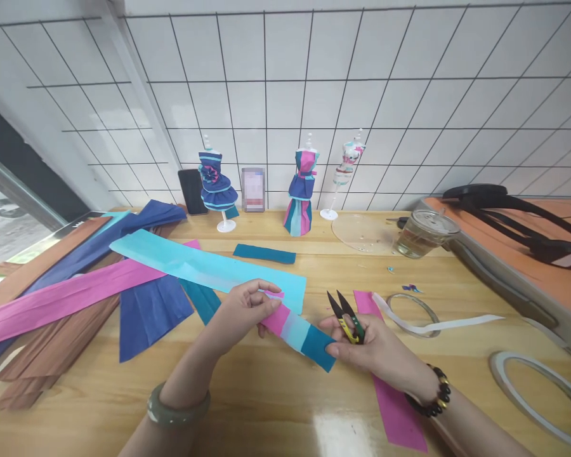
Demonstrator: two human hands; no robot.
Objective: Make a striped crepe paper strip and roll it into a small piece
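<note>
Near the middle of the frame, the fingers of the left hand (247, 311) pinch the pink end of a short strip (295, 332) banded pink, pale blue and teal. The right hand (374, 346) pinches its teal end between the fingers while also holding snips (346, 320), blades upward. The strip is held above the wooden tabletop (266, 406). A magenta piece (402, 422) passes beneath the right hand toward the lower right; three miniature mannequins (301, 187) stand across the upper middle.
</note>
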